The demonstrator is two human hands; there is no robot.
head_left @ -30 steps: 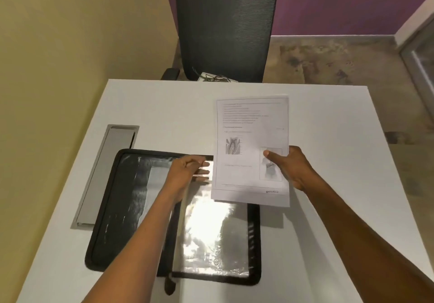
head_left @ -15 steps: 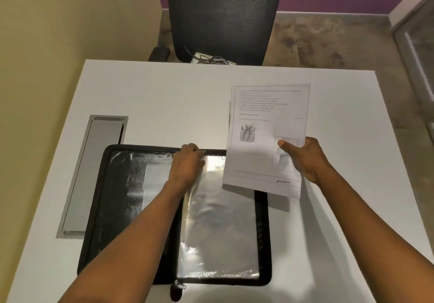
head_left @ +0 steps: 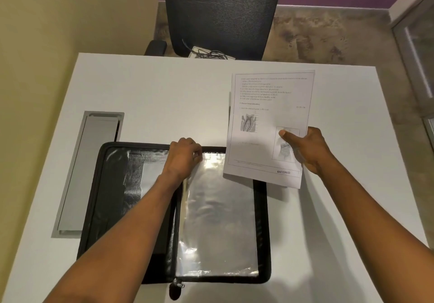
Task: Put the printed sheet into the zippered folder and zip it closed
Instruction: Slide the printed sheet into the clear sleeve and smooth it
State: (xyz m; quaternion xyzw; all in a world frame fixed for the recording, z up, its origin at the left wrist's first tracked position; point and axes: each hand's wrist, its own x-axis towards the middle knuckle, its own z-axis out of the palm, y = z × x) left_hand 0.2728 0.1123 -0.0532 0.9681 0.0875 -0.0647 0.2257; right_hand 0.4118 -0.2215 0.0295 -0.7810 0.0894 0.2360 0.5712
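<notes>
Head view: the left hand (head_left: pixel 184 155) sits at the far edge of the open zippered folder (head_left: pixel 94 197), its fingers curled down and pinching the top left corner of the clear sleeve (head_left: pixel 218 208) that covers the folder's right half. The right hand (head_left: pixel 307 150) grips the printed sheet (head_left: pixel 270 119) near its lower right corner, thumb pressed on the printed face over a small boxed picture and the other fingers hidden behind the paper. The sheet is held up off the table (head_left: pixel 176 95), tilted slightly, to the right of the left hand and apart from it; its lower left corner overlaps the folder's far right corner in the picture, and the sheet is not inside the folder. Lines of text fill its upper part, a tooth diagram sits at mid page, and the word ENTERED shows just below the right hand's thumb. The folder lies flat and unzipped under the left forearm, black rim all round, with a shiny dark inner pocket to the left of that hand. The zipper pull (head_left: pixel 175 287) hangs at the near edge, by the left forearm and well back from both hands. A grey metal cover plate (head_left: pixel 89 173) is set into the table further left of the left hand, just beside the folder. Beyond both hands, past the table's far edge, stands a black mesh chair (head_left: pixel 223 13) with some cables (head_left: pixel 211 54) on its seat
</notes>
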